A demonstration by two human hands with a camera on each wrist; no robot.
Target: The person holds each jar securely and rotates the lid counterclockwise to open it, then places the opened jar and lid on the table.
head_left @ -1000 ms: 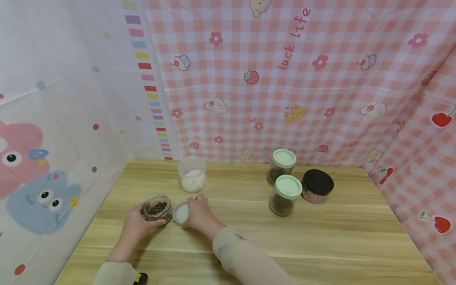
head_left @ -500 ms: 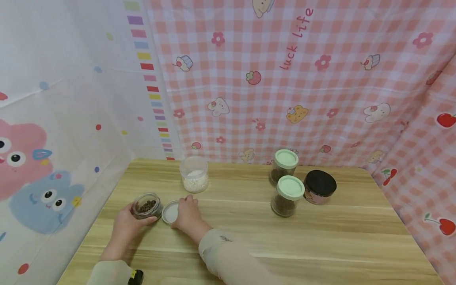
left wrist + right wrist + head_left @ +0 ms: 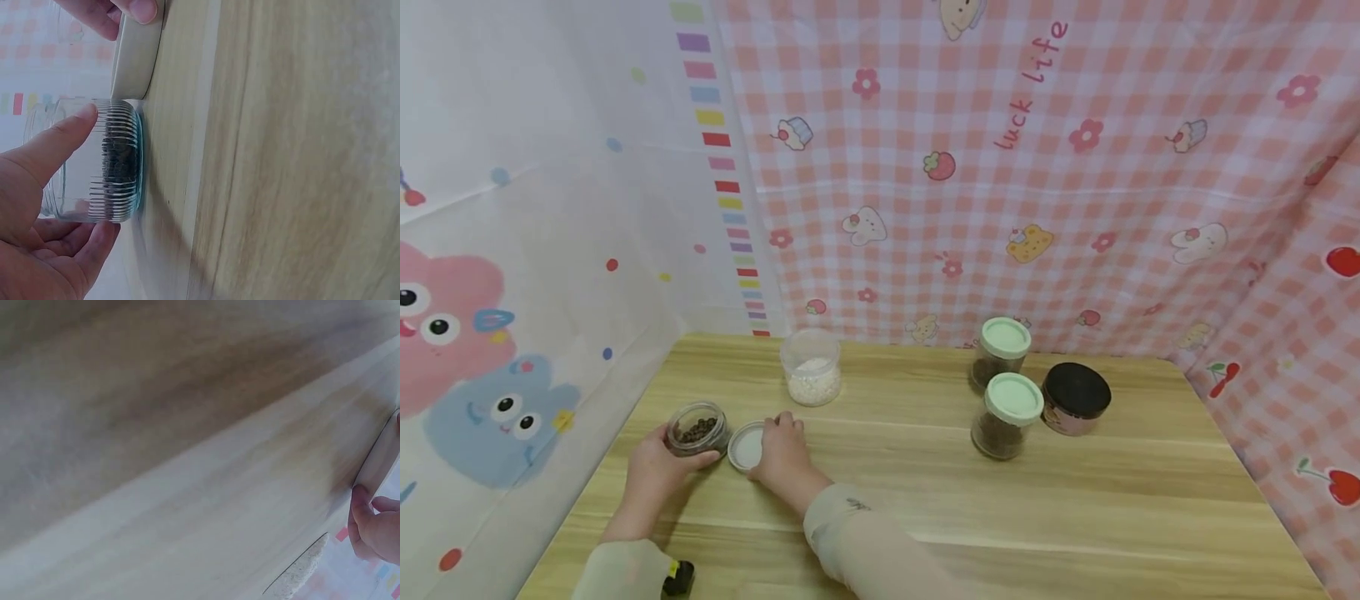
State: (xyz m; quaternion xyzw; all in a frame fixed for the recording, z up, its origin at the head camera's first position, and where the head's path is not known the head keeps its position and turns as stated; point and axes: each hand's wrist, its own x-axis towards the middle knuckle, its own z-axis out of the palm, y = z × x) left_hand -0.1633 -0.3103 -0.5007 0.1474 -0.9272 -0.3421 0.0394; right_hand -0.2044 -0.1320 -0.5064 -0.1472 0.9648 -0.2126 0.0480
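An uncovered glass jar (image 3: 700, 433) with dark brown beans stands on the wooden table at the left. My left hand (image 3: 655, 468) grips it, thumb on the near side and fingers round the other; the left wrist view shows the ribbed glass (image 3: 115, 159) between thumb and fingers of the left hand (image 3: 47, 206). Right beside the jar, a round pale lid (image 3: 746, 447) lies on the table, its inside facing up. My right hand (image 3: 784, 457) pinches the lid's right edge. In the right wrist view, the fingers of my right hand (image 3: 375, 528) hold the lid's rim (image 3: 378, 459).
Behind the hands stands a clear tub of white grains (image 3: 814, 383). Toward the right are two jars with green lids, one in front (image 3: 1006, 417) and one behind (image 3: 1000, 354), beside a black-lidded tub (image 3: 1077, 400). Patterned cloths hang at the back and sides.
Both hands have moved left across the table, the left with the bean jar and the right with the lid. The two grips look the same, and the view has shifted slightly.
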